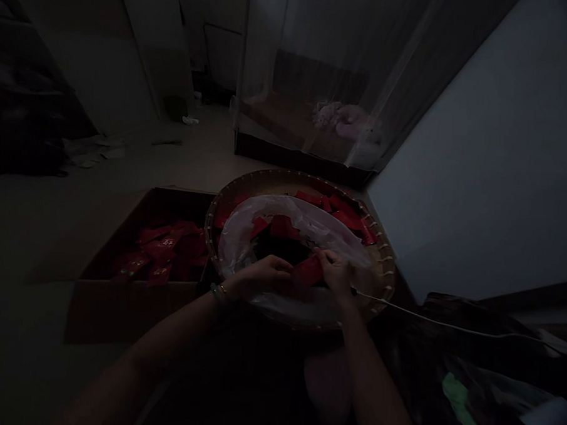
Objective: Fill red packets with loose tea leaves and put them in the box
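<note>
Light: the whole room is dimly lit, so edges and surface details are lost in shadow.
Held packet: a flat rectangular red packet (308,272) is held over the near part of the basket; its lower edge is blurred.
Right hand: the right hand (337,274) is clamped on the packet's right end, its fingertips partly hidden.
Left hand: the left hand (262,275) is placed at the packet's left end with fingers bent; whether the packet is gripped by it cannot be told.
Round basket: in the shallow round brown woven basket (388,267), glossy red packets (346,218) are piled along the far right side.
Plastic sheet: a crumpled translucent whitish plastic sheet (306,215) is spread inside the basket around a dark middle, whose contents cannot be made out; two red pieces (283,227) are seen at its far edge.
Cardboard box: the brown cardboard box (105,311) is filled with gold-marked red packets (159,251); its right side is overlapped by the basket.
White cord: the thin white cord (448,324) is hidden at its left end by the right wrist.
</note>
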Motion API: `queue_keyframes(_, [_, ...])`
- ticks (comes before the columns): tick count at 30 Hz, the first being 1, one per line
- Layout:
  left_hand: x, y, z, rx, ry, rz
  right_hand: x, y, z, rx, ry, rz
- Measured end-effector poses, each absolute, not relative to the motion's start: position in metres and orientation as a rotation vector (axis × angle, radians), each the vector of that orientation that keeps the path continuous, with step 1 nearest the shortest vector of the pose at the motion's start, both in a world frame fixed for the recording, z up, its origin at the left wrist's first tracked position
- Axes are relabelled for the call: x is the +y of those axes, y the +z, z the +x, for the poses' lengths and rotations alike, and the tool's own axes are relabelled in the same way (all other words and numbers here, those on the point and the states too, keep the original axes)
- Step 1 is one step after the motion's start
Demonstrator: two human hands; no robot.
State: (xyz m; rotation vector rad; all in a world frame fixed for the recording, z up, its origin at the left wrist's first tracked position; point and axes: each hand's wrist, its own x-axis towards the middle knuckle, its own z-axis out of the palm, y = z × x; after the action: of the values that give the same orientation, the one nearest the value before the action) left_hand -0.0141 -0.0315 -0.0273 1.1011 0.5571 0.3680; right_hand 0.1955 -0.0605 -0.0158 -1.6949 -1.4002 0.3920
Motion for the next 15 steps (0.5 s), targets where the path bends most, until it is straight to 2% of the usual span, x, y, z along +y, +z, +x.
queue_keyframes(2, [-0.028,-0.024,-0.016,0.541,0.480,1.031,-0.056,-0.017,0.203,-1.249,0.636,-1.675])
queue_keyframes(6, [-0.017,-0.015,-0.025,0.393,0.986,0.671,-0.038,-0.024,0.206,-1.201,1.020,-1.572])
queue_keyframes(9, [-0.008,-0.014,-0.033,0.270,1.086,0.448,-0.018,-0.033,0.195,-1.401,0.969,-1.651])
queue_keyframes(12, [-0.005,-0.017,-0.037,0.210,1.011,0.380,0.006,-0.040,0.180,-1.814,0.735,-1.771])
queue_keyframes(15, [-0.005,-0.019,-0.037,0.205,0.930,0.374,0.029,-0.044,0.168,-1.987,0.602,-1.815])
